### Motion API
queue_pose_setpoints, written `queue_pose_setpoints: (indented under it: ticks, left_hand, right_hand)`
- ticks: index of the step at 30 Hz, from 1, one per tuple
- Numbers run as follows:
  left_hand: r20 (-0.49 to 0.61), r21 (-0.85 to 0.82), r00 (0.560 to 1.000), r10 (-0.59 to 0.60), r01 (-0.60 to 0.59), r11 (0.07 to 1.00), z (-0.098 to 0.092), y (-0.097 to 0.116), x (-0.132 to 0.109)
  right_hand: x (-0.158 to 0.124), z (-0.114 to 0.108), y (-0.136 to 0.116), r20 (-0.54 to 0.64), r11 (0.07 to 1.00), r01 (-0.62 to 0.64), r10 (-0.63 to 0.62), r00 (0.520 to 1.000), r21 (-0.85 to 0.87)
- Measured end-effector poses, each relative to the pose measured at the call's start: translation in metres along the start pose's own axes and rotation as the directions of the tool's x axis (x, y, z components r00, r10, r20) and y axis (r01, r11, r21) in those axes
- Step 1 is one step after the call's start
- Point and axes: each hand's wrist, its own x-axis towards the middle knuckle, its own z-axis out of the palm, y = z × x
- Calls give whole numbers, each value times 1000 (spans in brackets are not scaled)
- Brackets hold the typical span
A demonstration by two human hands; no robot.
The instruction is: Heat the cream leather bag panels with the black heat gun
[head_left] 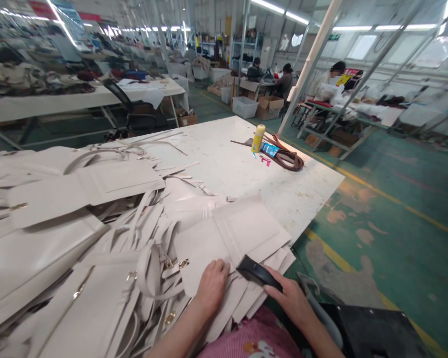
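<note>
Pink garment [252,340] beside panels [246,226] at table edge [316,203]

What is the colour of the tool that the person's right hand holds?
The tool is black, best seen in the head view.

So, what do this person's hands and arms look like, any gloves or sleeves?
The left hand and right hand wear no gloves. The forearms are bare as far as they show, without sleeves or a visible watch. The pink garment has a fine pattern and an orange-and-white print.
</note>
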Motion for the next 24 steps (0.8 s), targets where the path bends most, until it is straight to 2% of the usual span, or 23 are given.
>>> queue_pose_setpoints:
  ticks: [3,6,10,13,15,18,21,23,24]
  left_hand:
    - [8,-35,1000,-5,5,999,-3,-2,2]
    - [4,-70,1000,-28,28,997,-4,-4,3]
    - [-4,-81,999,-33,33,996,-4,-6,8]
    - [21,-86,999,-29,30,996,-5,-7,12]
    - [54,-95,998,-32,37,995,-8,-8,14]
    - [75,-113,997,-34,42,993,-15,-4,14]
    - [-46,-100,999,2,-7,995,-24,7,16]
    - [-158,-75,983,89,-102,992,-28,14,24]
    - [-178,-66,972,152,-166,984,-28,17,29]
  right_hand:
    - [14,4,-9,-90,995,24,-16,996,93]
    - [12,-5,-11,-145,995,-12,26,989,98]
    - [-11,-20,0,-2,1000,-1,1,1000,8]
    - [-22,-12,3,41,999,14,-12,999,-45]
    - [-20,-1,0,-8,1000,17,-17,1000,-20]
    - [-10,9,-4,-153,994,6,12,988,114]
    - [-5,2,-4,-248,973,-37,94,964,227]
    - [-7,-6,-3,-245,968,-40,103,964,249]
    - [-9,-9,-3,-237,967,-34,97,967,254]
